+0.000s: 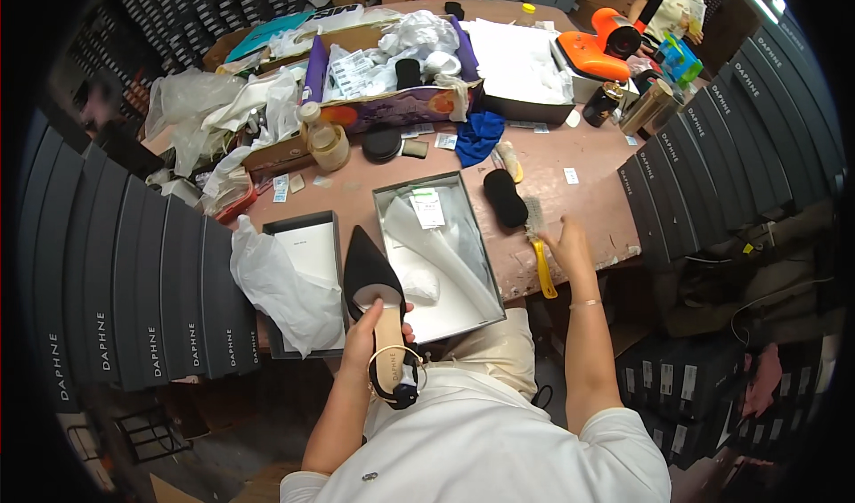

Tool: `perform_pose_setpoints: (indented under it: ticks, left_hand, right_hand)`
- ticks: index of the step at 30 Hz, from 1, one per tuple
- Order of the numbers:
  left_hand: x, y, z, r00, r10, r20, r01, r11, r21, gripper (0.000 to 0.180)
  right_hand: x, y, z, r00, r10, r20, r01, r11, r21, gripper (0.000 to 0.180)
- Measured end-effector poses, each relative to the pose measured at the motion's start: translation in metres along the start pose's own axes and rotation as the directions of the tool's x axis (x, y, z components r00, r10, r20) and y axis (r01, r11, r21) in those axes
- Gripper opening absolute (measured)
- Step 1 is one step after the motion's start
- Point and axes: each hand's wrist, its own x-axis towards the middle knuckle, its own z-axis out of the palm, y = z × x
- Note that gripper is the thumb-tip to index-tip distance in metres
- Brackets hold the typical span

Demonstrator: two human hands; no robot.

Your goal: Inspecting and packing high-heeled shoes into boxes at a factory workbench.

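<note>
Bench: we work at a cluttered pink worktable point(570, 160).
Left hand point(374, 329): we grip a black pointed suede pump point(374, 294) mid-sole; light, stiff, scuffable.
Right hand point(568, 246): fingers spread, touching a yellow-handled brush point(539, 245).

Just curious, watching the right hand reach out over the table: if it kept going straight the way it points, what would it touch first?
Most likely the yellow-handled brush, lying just ahead of the right hand; its fingers look almost on it, though depth is unclear.
</note>
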Motion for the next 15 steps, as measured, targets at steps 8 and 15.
perform_pose_setpoints:
  ticks: [8,15]
  left_hand:
    - [0.025,-0.008,0.026,0.994,-0.093,0.062,0.084,0.987,0.134,0.041]
    - [0.017,-0.014,0.046,0.995,-0.008,0.098,-0.022,0.953,0.303,0.044]
  right_hand:
    - [0.014,0.067,0.052,0.846,0.462,0.265,-0.527,0.8,0.287,0.036]
    - [0.0,-0.079,-0.062,0.841,-0.54,-0.018,0.535,0.827,0.174,0.046]
